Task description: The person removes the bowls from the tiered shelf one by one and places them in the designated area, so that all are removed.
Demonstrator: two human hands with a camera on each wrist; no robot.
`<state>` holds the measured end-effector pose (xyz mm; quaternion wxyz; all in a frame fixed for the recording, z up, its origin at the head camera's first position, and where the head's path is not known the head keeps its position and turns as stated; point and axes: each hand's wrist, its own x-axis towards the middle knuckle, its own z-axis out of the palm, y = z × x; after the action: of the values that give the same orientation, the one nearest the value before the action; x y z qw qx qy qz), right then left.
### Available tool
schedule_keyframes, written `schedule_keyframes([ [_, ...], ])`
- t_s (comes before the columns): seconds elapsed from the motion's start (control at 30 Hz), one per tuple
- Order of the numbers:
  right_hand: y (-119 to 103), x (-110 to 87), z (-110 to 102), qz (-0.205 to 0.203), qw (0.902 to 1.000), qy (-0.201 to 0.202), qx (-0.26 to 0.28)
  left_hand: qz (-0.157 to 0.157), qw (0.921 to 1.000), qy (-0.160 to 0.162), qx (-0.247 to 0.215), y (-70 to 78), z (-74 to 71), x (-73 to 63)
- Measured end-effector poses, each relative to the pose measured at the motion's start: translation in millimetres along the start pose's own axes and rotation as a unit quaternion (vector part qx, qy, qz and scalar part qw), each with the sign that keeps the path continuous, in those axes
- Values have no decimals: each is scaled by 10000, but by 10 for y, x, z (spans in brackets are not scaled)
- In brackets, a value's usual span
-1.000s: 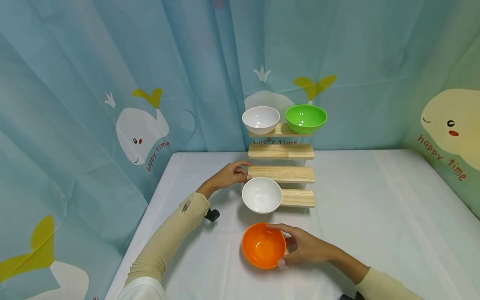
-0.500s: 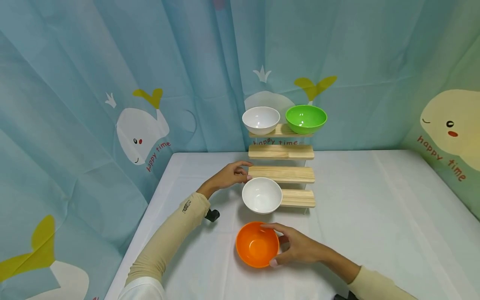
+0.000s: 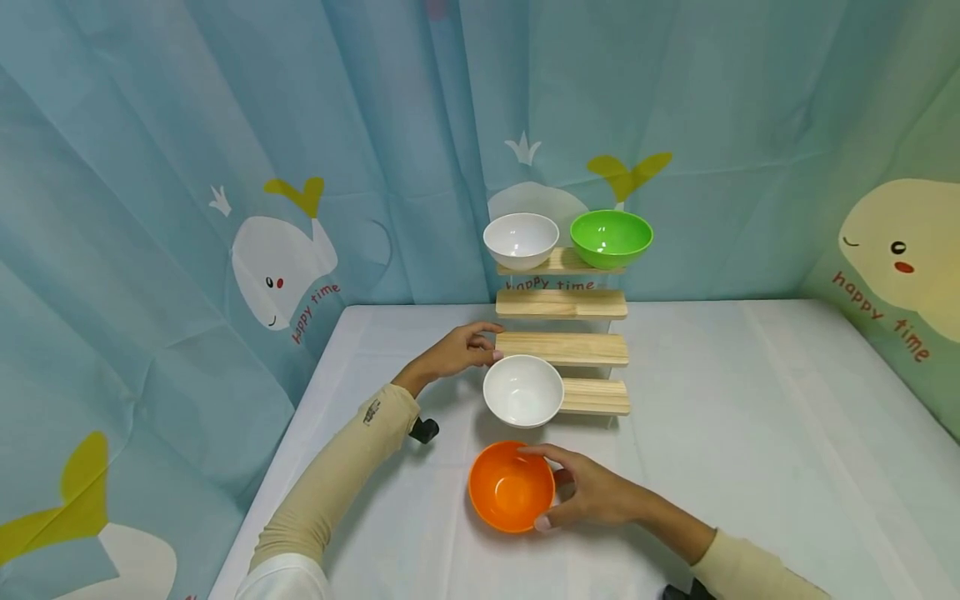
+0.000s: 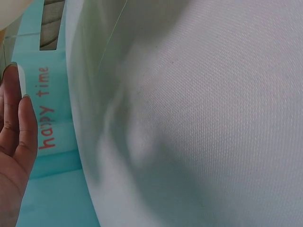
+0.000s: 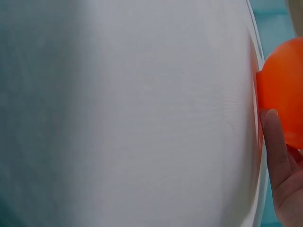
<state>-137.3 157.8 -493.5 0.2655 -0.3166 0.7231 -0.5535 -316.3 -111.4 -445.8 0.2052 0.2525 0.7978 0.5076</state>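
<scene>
My right hand (image 3: 596, 492) holds an orange bowl (image 3: 512, 492) by its right side, thumb near and index finger across the far rim. In the right wrist view the bowl (image 5: 286, 90) rises at the right edge, fingers (image 5: 275, 142) against it. My left hand (image 3: 453, 350) is at the left end of the third wooden plank (image 3: 562, 348) down on a stepped shelf rack, index finger behind and thumb in front of the plank's end. Right beside that thumb, a white bowl (image 3: 523, 392) sits on the lowest plank (image 3: 597, 397), at its left.
Another white bowl (image 3: 521, 241) and a green bowl (image 3: 612, 238) stand side by side on the top plank (image 3: 562, 261). The second plank (image 3: 561, 304) lies below them. A blue printed curtain (image 3: 420, 125) hangs behind the white-covered table (image 3: 720, 417).
My right hand and the orange bowl have shifted a little left and slightly away from me, slowing in the last half second. My left hand has stayed at the rack.
</scene>
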Motion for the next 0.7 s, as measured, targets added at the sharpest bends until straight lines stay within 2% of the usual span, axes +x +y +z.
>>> schedule_keyframes([
  [0.37,-13,30,3,33,9999,29,-103,25,10000,-21,64,15,-7,-8],
  [0.7,1,19,-11,-158,9995,-231,-154,-3,9999,1,118,26,1,-26],
])
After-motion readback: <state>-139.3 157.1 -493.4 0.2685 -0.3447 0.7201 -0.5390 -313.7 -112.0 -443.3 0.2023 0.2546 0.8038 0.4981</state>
